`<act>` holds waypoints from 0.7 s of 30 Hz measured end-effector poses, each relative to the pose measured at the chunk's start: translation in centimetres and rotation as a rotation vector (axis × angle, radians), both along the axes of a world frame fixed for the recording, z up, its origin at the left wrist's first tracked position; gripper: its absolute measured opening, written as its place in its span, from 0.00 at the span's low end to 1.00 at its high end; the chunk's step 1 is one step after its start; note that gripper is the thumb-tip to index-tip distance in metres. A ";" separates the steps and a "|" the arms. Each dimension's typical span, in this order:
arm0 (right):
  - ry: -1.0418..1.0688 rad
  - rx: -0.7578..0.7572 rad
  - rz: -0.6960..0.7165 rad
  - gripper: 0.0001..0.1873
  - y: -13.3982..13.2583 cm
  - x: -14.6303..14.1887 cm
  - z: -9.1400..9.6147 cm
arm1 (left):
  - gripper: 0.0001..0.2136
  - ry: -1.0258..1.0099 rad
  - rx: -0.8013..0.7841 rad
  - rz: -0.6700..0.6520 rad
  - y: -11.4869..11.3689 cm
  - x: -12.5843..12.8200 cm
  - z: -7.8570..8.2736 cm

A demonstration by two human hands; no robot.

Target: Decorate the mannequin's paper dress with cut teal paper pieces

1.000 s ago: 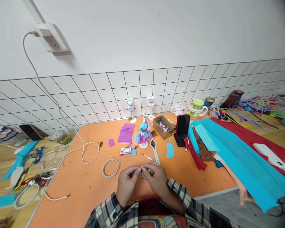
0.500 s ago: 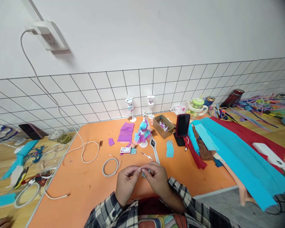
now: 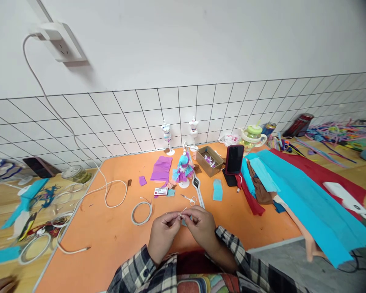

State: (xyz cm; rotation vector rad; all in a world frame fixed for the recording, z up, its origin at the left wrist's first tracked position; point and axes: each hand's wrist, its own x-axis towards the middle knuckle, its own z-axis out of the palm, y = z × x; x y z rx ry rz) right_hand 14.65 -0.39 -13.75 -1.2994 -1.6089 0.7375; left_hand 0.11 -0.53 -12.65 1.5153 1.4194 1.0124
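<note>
Our left hand (image 3: 163, 234), pinching a thin white strand (image 3: 183, 210) that newly poked up, stayed against our right hand (image 3: 203, 228), which pinched the teal scrap (image 3: 184, 223).

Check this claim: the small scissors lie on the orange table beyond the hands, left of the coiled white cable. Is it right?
No. The head view shows the small scissors on the orange table beyond the left hand and right hand, but right of the coiled white cable, not left of it.

Now thin white strand (image 3: 183, 210) sticks up above pinching fingers (image 3: 175, 218)
</note>
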 end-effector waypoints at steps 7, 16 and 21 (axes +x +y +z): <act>-0.004 -0.052 -0.013 0.06 0.1 0.0 0.3 | 0.10 -0.013 -0.035 -0.031 0.0 -0.1 0.3; 0.026 -0.121 -0.016 0.06 0.2 0.1 0.7 | 0.10 0.017 -0.042 -0.004 0.1 0.0 0.8; 0.040 -0.125 -0.022 0.06 0.2 0.0 0.6 | 0.09 0.000 -0.042 0.002 0.2 0.0 0.9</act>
